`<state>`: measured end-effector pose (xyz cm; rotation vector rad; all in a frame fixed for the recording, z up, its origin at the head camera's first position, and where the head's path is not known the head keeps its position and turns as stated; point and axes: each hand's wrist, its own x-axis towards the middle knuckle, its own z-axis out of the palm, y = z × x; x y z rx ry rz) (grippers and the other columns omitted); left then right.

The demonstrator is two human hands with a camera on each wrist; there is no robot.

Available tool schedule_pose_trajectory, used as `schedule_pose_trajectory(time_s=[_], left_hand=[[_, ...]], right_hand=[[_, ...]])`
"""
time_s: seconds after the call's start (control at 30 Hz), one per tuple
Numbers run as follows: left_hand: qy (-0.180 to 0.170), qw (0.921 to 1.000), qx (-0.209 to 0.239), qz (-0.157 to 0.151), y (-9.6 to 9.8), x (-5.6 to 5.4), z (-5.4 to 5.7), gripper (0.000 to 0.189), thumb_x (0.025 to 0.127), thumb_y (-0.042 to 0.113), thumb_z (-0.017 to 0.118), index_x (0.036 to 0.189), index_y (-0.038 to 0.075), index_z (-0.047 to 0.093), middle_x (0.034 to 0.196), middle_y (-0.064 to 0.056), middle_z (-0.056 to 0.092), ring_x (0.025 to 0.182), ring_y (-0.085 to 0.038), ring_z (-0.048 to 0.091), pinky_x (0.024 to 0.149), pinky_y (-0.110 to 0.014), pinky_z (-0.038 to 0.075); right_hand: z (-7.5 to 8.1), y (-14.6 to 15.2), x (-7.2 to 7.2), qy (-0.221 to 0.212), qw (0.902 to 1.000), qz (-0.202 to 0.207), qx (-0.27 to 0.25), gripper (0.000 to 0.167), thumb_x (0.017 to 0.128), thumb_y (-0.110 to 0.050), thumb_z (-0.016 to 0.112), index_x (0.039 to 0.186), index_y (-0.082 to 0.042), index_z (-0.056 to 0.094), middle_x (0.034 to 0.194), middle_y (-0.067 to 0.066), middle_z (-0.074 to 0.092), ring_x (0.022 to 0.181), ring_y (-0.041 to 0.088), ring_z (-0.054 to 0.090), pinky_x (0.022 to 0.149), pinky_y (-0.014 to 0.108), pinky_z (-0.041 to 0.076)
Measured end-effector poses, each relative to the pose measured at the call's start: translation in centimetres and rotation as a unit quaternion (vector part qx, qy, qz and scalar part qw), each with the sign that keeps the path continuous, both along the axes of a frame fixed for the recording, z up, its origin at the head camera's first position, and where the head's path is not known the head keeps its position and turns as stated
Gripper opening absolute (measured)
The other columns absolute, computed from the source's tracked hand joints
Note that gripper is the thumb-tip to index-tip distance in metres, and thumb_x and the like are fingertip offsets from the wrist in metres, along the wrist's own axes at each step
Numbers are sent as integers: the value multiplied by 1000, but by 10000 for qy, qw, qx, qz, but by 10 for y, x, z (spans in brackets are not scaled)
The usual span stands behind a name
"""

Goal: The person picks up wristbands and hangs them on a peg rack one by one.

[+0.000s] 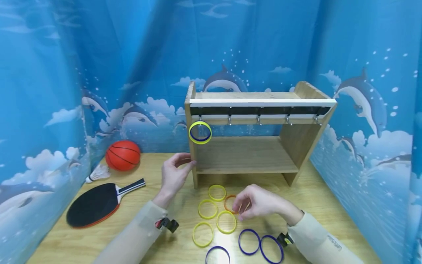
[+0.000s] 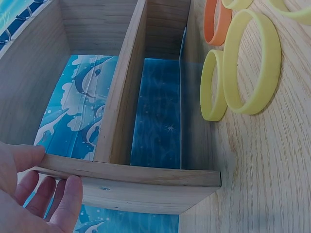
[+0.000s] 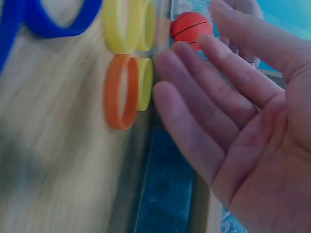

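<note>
A wooden rack [image 1: 244, 156] stands on the table with a row of metal hooks [image 1: 229, 119] under its white-edged front rail. From the leftmost hook hang a yellow ring [image 1: 200, 143] and a dark blue one inside its outline. My left hand [image 1: 174, 178] holds the rack's left side panel [image 2: 146, 175], thumb on its edge and fingers against the outer face. Over the tabletop hovers my right hand [image 1: 258, 201], empty, fingers loosely extended beside an orange ring [image 3: 112, 92]. Several yellow rings [image 1: 226, 232] lie left of that hand, and blue rings [image 1: 248, 253] lie nearer the front.
To the left are a black table tennis bat [image 1: 93, 205], a shuttlecock [image 1: 100, 173] and a small red basketball [image 1: 123, 156]. A blue dolphin-print curtain [image 1: 148, 73] encloses the back and sides of the wooden table [image 1: 138, 198].
</note>
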<state>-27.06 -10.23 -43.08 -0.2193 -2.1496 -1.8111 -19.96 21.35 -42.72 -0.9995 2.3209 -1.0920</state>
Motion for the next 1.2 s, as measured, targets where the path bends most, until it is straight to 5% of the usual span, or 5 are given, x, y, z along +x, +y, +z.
schedule_pose_trajectory(time_s=[0.33,0.7,1.0,1.2], left_hand=[[-25,10000,-23,-13,1,1,2,31,91,4,90,121,4,81,121,-20,85,118,-37,82,96,-25,63],[-9,10000,-11,-19,1,0,1,31,92,4,90,121,4,81,121,-20,85,118,-37,82,93,-16,61],[-135,9998,-109,33,-1,0,0,30,93,7,90,122,7,81,124,-18,85,121,-35,81,108,-45,65],[-139,9998,-160,53,-1,1,0,30,93,7,90,122,7,81,123,-18,85,121,-34,81,105,-40,65]], right_hand=[[-16,2,7,-340,9957,279,821,22,80,9,90,98,-1,82,93,10,86,79,-5,74,78,17,65],[-26,-1,9,228,9907,378,1287,23,77,4,95,90,-10,83,82,-3,82,71,-12,63,70,14,60],[-27,-7,10,516,9877,322,1444,20,77,2,95,83,-13,84,76,-10,80,67,-14,60,68,12,58],[-27,-8,11,522,9869,271,1502,19,77,1,94,81,-15,83,74,-12,79,65,-14,58,66,11,56]])
